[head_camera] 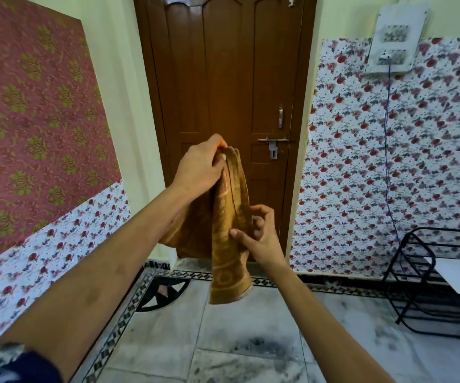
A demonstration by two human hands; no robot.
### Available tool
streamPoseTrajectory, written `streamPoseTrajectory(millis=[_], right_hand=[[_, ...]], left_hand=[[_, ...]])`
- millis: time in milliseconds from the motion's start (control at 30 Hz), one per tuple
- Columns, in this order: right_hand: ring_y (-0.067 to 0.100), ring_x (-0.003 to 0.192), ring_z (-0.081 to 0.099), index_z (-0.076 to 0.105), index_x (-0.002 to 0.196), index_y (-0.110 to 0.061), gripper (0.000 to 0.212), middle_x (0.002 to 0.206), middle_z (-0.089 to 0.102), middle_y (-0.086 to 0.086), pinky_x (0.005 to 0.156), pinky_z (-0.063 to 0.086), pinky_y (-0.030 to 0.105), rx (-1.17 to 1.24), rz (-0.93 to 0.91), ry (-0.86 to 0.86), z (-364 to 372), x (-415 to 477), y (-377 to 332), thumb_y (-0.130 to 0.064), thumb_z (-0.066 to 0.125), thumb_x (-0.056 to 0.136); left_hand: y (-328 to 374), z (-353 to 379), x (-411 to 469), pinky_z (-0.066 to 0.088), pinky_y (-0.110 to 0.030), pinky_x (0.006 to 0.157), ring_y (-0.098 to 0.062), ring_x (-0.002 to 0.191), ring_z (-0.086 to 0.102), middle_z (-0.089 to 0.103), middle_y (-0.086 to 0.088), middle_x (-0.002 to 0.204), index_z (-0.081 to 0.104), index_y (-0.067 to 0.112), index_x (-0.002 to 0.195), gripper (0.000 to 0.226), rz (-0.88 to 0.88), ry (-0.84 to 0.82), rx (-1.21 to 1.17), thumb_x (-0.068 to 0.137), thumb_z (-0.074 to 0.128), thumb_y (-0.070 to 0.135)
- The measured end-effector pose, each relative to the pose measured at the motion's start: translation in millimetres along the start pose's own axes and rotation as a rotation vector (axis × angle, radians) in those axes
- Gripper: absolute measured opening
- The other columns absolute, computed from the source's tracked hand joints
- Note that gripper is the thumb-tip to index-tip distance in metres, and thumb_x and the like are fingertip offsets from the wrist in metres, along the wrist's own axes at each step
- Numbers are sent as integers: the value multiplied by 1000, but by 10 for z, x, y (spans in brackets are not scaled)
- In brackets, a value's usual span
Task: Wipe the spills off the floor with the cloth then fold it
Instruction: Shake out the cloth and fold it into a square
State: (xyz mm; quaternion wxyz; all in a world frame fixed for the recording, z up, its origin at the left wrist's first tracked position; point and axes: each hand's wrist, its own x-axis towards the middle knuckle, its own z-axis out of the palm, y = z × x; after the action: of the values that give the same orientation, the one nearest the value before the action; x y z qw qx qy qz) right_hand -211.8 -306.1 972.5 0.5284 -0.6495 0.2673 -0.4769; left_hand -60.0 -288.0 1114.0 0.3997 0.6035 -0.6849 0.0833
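A brown-gold patterned cloth (227, 244) hangs in the air in front of the door, well above the floor. My left hand (201, 167) grips its bunched top edge. Lower down, my right hand (259, 233) pinches a hanging fold of the cloth between thumb and fingers. The cloth's long lower end dangles free below both hands. Dark smudges (259, 345) mark the grey marble floor tiles under my arms.
A shut brown wooden door (231, 78) with a latch stands straight ahead. Flowered wallpaper covers both side walls. A black metal rack (427, 286) with a white sheet stands at the right, and a blue cable hangs from the wall socket box (394, 42).
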Motion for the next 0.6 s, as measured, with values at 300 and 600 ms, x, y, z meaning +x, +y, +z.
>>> streamPoseTrajectory(millis=[300, 600], right_hand=[[12, 100, 61, 45, 106, -35, 35, 107, 58, -6, 84, 53, 25, -111, -96, 54, 17, 47, 125, -12, 64, 86], [16, 97, 63, 55, 99, -24, 23, 100, 65, -2, 83, 56, 36, -67, 27, -36, 268, 10, 292, -31, 69, 82]], left_hand=[[-173, -373, 137, 42, -24, 78, -14, 99, 56, 61, 6, 99, 63, 21, 110, 19, 10, -152, -127, 93, 56, 25], [-184, -596, 161, 47, -31, 82, -16, 98, 56, 62, 2, 99, 63, 25, 101, 12, -25, -84, -163, 93, 55, 27]])
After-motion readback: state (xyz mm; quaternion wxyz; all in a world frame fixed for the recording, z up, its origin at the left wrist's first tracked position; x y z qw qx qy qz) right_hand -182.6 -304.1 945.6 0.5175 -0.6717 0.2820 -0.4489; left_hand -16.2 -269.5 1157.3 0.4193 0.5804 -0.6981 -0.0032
